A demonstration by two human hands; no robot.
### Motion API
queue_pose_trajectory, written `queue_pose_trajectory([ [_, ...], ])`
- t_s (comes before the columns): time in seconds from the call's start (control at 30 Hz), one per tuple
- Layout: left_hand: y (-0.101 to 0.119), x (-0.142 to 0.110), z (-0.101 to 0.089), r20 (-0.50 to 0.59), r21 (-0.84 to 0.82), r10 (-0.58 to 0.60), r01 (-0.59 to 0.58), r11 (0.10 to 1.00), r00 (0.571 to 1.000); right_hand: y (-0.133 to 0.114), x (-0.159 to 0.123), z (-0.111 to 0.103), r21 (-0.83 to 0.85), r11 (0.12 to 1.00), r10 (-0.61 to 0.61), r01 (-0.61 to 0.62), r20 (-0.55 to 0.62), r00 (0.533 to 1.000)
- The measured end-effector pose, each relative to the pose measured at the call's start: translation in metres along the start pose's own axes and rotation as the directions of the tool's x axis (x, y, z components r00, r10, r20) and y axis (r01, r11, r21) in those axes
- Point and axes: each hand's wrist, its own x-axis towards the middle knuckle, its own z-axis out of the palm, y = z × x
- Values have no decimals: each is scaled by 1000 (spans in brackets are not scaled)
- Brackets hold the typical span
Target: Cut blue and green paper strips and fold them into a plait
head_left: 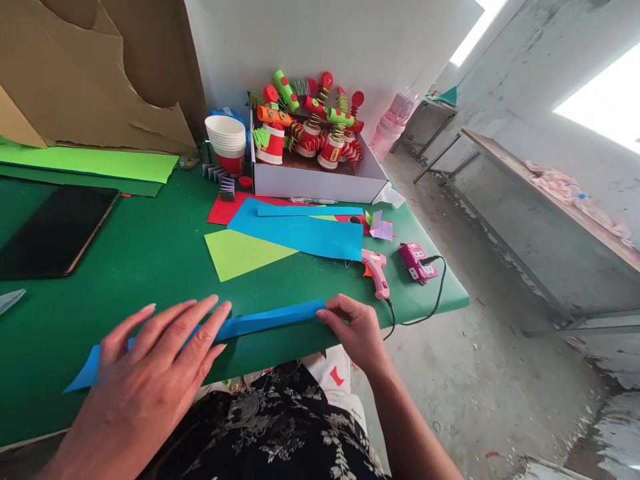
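Observation:
A long blue paper strip (273,320) runs along the near edge of the green table, its left end wider and partly under my hand. My left hand (160,357) lies over the strip with fingers stretched out, hiding part of it. My right hand (354,327) pinches the strip's right end between thumb and fingers. Beyond the hands lies a larger blue sheet (305,233) with a narrow blue strip (310,211) on it, overlapping a light green sheet (245,253) and a red sheet (223,209). A pink glue gun (376,272) rests by the blue sheet's right end.
A white box (320,187) of paper-cup figures stands at the back, beside stacked paper cups (226,137). A purple power adapter (419,263) with a black cord sits near the right edge. On the left are a dark phone (55,230), a blade tip (11,300) and green sheets (90,160).

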Motion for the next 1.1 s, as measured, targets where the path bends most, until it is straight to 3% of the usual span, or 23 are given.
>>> queue_pose_trajectory([
  [0.13, -14, 2, 2, -11, -72, 84, -84, 994, 996, 4, -2, -2, -105, 982, -156, 155, -5, 988],
  [0.27, -23, -4, 7, 4, -186, -13, 13, 982, 1000, 10, -3, -4, -191, 956, -226, 222, 4, 974],
  [0.4, -31, -3, 6, 41, -235, -4, 13, 972, 999, 12, -4, -5, -282, 938, -199, 203, 44, 979],
  [0.53, -31, 2, 6, 68, -184, -113, 124, 975, 991, 11, -4, -2, -364, 921, -130, 139, 50, 990],
  [0.7, -28, 4, 8, 125, -120, -150, 165, 979, 981, 9, -2, 1, -418, 904, -79, 96, 57, 995],
  [1.1, -14, 0, 0, 177, 8, -178, 179, 984, 968, 12, -4, -2, -371, 916, -149, 153, 37, 988],
])
